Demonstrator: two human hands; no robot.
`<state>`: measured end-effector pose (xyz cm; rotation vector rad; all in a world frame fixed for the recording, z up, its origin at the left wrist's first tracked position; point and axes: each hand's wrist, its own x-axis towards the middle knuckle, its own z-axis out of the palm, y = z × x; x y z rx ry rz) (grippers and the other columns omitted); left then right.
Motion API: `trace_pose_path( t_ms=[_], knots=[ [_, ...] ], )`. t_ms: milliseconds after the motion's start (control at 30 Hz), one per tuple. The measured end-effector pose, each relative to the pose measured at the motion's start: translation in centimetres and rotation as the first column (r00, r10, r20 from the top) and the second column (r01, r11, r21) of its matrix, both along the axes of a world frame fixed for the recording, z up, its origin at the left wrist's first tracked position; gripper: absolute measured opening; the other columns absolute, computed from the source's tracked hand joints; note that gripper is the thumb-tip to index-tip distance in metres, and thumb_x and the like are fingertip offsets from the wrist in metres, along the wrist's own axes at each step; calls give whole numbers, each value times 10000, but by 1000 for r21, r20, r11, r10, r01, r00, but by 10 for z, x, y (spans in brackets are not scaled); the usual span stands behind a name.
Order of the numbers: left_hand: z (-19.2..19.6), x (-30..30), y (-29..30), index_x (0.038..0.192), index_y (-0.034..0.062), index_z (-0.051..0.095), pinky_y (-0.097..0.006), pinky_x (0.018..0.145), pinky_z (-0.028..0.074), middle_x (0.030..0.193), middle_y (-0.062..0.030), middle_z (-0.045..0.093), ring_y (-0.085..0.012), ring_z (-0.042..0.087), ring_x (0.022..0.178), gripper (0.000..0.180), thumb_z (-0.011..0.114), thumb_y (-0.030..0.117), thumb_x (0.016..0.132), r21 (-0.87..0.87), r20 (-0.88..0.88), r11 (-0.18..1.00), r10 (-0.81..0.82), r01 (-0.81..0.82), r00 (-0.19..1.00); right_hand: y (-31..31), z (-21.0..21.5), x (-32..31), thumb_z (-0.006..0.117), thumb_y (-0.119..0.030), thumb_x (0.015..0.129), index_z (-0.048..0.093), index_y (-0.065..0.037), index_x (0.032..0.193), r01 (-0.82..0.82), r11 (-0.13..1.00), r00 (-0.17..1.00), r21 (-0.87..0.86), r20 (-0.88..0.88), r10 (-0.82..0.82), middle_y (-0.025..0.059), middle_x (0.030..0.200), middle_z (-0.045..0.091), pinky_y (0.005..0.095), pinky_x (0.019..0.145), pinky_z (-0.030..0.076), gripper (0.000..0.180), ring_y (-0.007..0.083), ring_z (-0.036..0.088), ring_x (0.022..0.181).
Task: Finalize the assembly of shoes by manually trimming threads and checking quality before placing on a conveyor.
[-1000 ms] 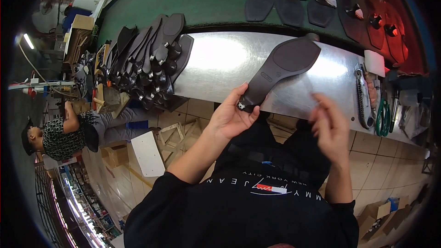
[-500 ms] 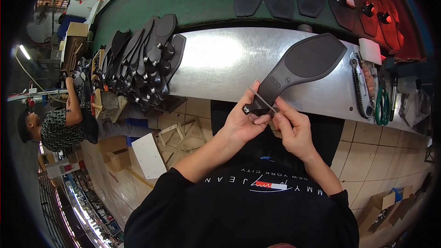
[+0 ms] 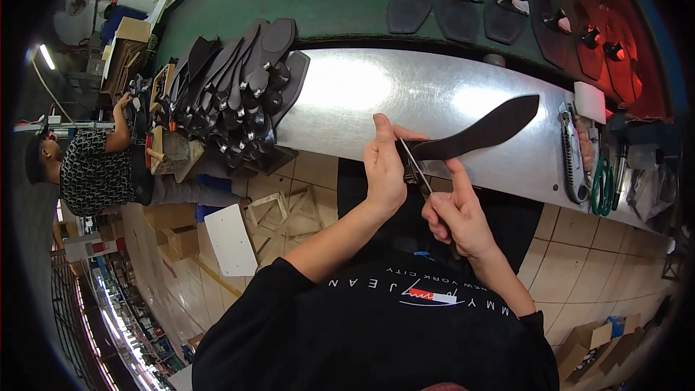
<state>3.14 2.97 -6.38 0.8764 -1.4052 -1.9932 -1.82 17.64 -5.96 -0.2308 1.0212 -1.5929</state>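
My left hand (image 3: 386,170) is closed round the heel end of a dark shoe sole (image 3: 492,127), its thumb pointing up. The sole's broad front part reaches out to the right above the metal bench, tilted so that it looks narrow. My right hand (image 3: 461,219) grips a thin metal tool (image 3: 417,166) with a dark handle end showing below the fist. The tool's shaft slants up across the heel end, its tip beside my left hand. The heel itself is mostly hidden by my fingers.
On the steel bench (image 3: 347,119), a heap of black heeled soles (image 3: 239,94) lies left. A utility knife (image 3: 572,156), green-handled scissors (image 3: 602,187) and a white block (image 3: 589,101) lie right. More soles (image 3: 456,14) line the green surface behind. A co-worker (image 3: 94,166) works far left.
The sole has turned from showing its broad textured underside to a narrow, tilted view. My right hand has shifted lower, with more of the tool's shaft showing. The whole view has shifted slightly.
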Motion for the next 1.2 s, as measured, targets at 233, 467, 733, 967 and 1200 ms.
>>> trace_pose_path(
  t_ms=[233,467,733,967,1200],
  knots=[
    [-2,1,-2,721,-13,637,-234,638,464,687,-81,650,-116,590,640,728,267,547,1003,-159,-107,987,-20,2,994,0,0,-4,455,-122,978,351,-83,1402,136,990,984,-43,121,-130,30,655,486,178,400,313,438,62,420,467],
    [3,6,-9,688,-13,618,-229,635,466,666,-91,637,-138,581,609,866,117,637,962,-84,-19,996,-13,11,1000,9,4,-5,513,-81,947,618,4,1095,54,996,874,70,-486,-13,34,726,589,212,457,392,201,93,515,503],
    [19,8,-9,689,2,572,-205,613,432,650,-79,584,-150,545,622,912,96,755,884,-83,-6,991,-110,109,994,-6,-7,-1,586,25,838,618,12,959,174,970,204,-168,-958,-202,134,766,620,332,555,481,126,278,610,617],
    [-1,2,-20,794,78,612,-237,493,408,642,-36,581,-123,539,579,769,291,773,861,442,-259,857,-162,266,952,0,5,9,578,32,826,633,8,932,-51,975,208,-218,-957,-203,110,701,599,308,514,462,121,223,602,566],
    [23,-12,3,889,159,650,-353,766,526,820,32,653,-152,617,723,520,616,661,758,882,-257,435,125,180,958,-4,2,-12,594,-8,850,586,-26,909,283,950,154,-135,-971,-184,138,749,596,377,553,472,62,315,596,623]
  ],
)
